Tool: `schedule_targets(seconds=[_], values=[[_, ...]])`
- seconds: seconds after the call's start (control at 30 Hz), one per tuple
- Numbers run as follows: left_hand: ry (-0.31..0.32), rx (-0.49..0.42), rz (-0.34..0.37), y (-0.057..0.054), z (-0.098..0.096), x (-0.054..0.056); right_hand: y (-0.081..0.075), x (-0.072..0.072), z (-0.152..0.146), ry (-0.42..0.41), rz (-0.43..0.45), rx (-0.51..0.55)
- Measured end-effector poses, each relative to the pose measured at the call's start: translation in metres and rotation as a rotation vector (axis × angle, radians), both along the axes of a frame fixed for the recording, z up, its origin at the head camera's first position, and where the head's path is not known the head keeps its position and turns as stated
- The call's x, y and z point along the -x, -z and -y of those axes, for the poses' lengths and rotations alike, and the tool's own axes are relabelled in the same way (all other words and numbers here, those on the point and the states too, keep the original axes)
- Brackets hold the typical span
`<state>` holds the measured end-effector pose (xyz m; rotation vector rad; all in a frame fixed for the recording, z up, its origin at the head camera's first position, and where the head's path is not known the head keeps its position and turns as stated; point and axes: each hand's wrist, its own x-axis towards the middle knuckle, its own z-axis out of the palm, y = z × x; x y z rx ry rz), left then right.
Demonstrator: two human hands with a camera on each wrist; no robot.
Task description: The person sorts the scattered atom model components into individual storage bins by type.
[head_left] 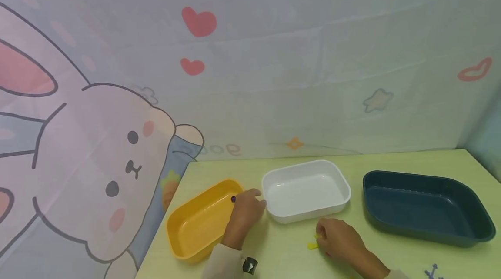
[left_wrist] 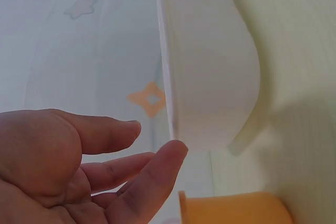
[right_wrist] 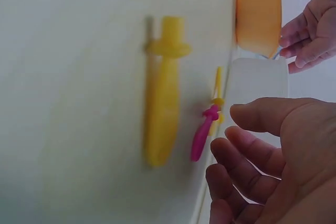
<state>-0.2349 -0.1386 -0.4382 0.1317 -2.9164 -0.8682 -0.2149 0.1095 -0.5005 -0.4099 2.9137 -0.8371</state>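
Observation:
My left hand (head_left: pixel 245 207) is over the gap between the yellow tray (head_left: pixel 188 256) and the white tray (head_left: pixel 279 218). Its fingers are loosely bent and hold nothing, with a fingertip right at the white rim in the left wrist view. A small dark purple thing (head_left: pixel 233 199) shows beside that hand, over the yellow tray. In front of the white tray, my right hand (right_wrist: pixel 278 156) has half-bent fingers around nothing. Close to it lie a yellow sword-shaped plastic piece (right_wrist: pixel 165 98), a magenta one (right_wrist: pixel 202 132) and another yellow piece (right_wrist: pixel 218 82), partly overlapped by the magenta one.
A dark blue tray (head_left: pixel 426 237) stands at the right of the light green table (head_left: pixel 282 257). Near the front edge lies a small purple piece (head_left: pixel 432 271) with crossed arms. Behind the table hangs a cloth (head_left: pixel 274 96) printed with a rabbit and hearts.

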Motion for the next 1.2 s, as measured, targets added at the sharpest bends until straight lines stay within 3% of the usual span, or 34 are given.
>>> schedule_targets(seconds=[0.3,0.63,0.9,1.2], values=[[-0.027,-0.018,0.034,0.010,-0.007,0.007,0.008,0.000,-0.008,-0.001,0.013,-0.048],[-0.068,-0.028,0.031,0.010,-0.013,0.010,0.008,0.002,-0.009,-0.015,0.016,-0.089],[-0.101,-0.063,0.090,0.010,-0.016,0.011,0.007,-0.001,-0.004,-0.030,-0.041,-0.086],[-0.137,-0.075,0.121,0.008,-0.019,0.012,0.009,-0.001,-0.001,-0.022,-0.015,-0.071]])
